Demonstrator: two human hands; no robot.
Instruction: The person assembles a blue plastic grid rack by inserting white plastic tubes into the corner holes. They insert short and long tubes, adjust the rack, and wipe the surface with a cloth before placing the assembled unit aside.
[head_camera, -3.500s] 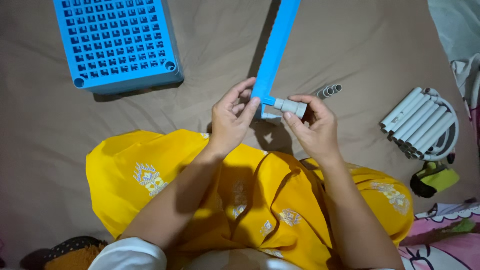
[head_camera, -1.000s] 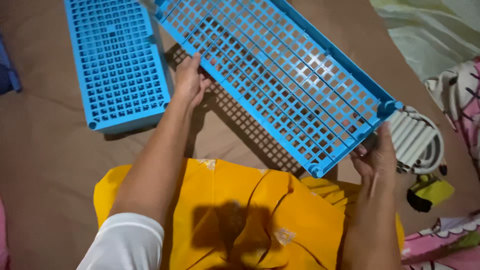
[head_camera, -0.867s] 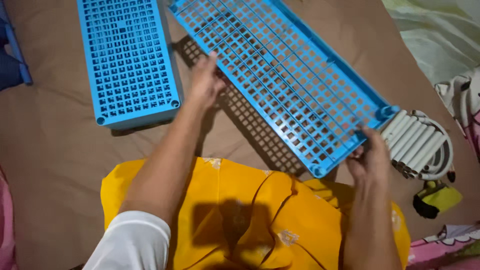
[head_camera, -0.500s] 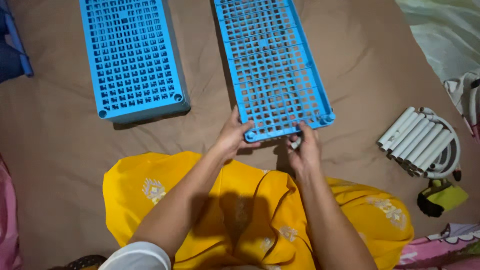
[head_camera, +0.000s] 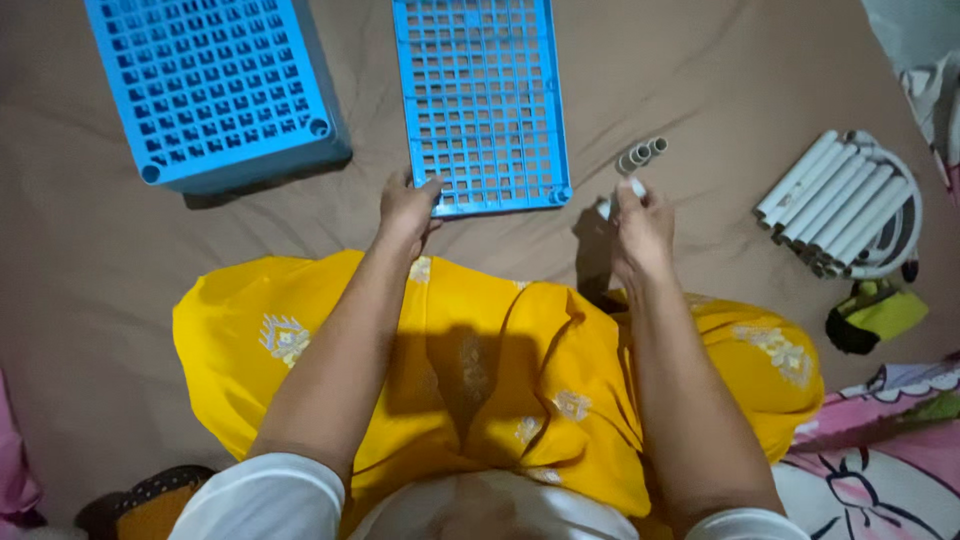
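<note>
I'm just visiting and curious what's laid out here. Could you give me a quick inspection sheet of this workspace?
Surface: brown cloth, creased, spread as the work area.
Job's things: flat blue grid panel lying in front of the person; small grey tube piece at the right fingertips.
Clutter: second blue grid panel to the left; three short grey tubes lying together; bundle of white tubes on a round white part; yellow-green and black item.
Grips: left hand holds the flat panel's near edge; right hand pinches the small tube piece.
Cables: nothing seen.
Surroundings: yellow garment over the lap; pink patterned fabric at lower right.
</note>
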